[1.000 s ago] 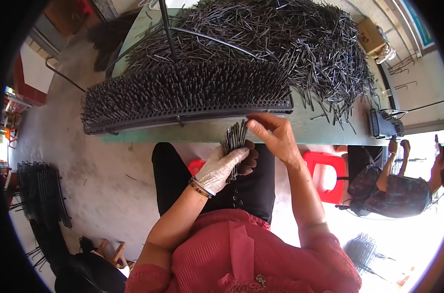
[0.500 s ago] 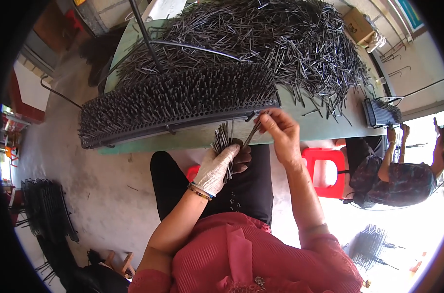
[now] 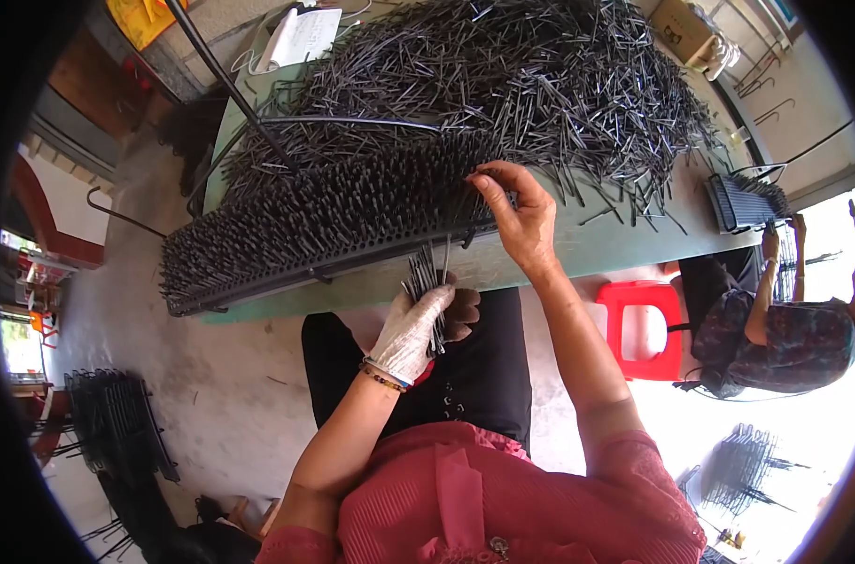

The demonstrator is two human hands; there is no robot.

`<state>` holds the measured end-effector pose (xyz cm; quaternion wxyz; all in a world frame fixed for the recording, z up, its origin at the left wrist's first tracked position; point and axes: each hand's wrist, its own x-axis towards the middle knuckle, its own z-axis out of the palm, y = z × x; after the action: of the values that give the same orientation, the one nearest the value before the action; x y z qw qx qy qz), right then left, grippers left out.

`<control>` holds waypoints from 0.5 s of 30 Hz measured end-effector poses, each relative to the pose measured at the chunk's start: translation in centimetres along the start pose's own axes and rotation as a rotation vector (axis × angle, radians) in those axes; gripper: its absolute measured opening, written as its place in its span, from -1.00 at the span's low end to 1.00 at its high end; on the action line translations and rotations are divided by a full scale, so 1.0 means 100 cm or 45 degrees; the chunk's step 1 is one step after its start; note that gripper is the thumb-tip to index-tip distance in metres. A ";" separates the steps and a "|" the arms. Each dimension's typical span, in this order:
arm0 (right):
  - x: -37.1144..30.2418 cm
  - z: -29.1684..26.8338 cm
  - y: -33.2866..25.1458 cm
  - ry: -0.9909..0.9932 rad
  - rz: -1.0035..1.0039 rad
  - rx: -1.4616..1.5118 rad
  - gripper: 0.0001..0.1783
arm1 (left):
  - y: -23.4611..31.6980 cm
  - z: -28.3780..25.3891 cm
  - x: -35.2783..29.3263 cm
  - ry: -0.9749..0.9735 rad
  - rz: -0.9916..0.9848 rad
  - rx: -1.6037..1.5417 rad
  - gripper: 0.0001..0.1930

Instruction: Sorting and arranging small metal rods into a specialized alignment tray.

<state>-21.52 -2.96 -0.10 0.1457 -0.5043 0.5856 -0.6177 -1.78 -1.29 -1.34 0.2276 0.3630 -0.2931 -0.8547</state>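
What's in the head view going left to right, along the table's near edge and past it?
Long spiked strip → gloved left hand gripping a bundle of black pins → bare right hand at the strip's end → red stool → seated co-worker.

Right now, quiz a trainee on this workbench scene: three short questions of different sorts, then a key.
1. True or false: the left hand wears a pale glove.
2. What does the left hand grip? A) bundle of dark pins B) a brush C) nothing
3. Fill in: the bare right hand touches the ____ end of the pin-filled strip.

Key: 1 true; 2 A; 3 right.
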 end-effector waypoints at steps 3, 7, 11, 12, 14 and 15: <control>0.003 -0.002 0.006 -0.053 -0.037 -0.081 -0.80 | -0.002 -0.001 -0.001 -0.003 -0.028 -0.038 -0.79; -0.001 -0.003 0.011 -0.090 -0.075 -0.194 -0.81 | -0.002 0.000 -0.002 -0.013 -0.058 -0.057 -0.78; -0.007 0.000 0.002 -0.093 -0.263 -0.406 -0.76 | -0.002 0.000 -0.003 -0.014 -0.065 -0.066 -0.78; -0.007 0.000 0.001 -0.093 -0.344 -0.435 -0.75 | -0.003 0.000 -0.004 -0.015 -0.064 -0.073 -0.78; -0.010 0.001 0.005 -0.095 -0.426 -0.479 -0.75 | -0.003 -0.001 -0.006 -0.030 -0.063 -0.061 -0.77; -0.012 0.003 0.006 -0.090 -0.469 -0.521 -0.76 | -0.003 -0.002 -0.007 -0.026 -0.061 -0.070 -0.77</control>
<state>-21.01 -2.33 -1.18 -0.0536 -0.6426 0.5910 -0.4847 -1.20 -0.69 -1.32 0.2138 0.3547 -0.2630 -0.8714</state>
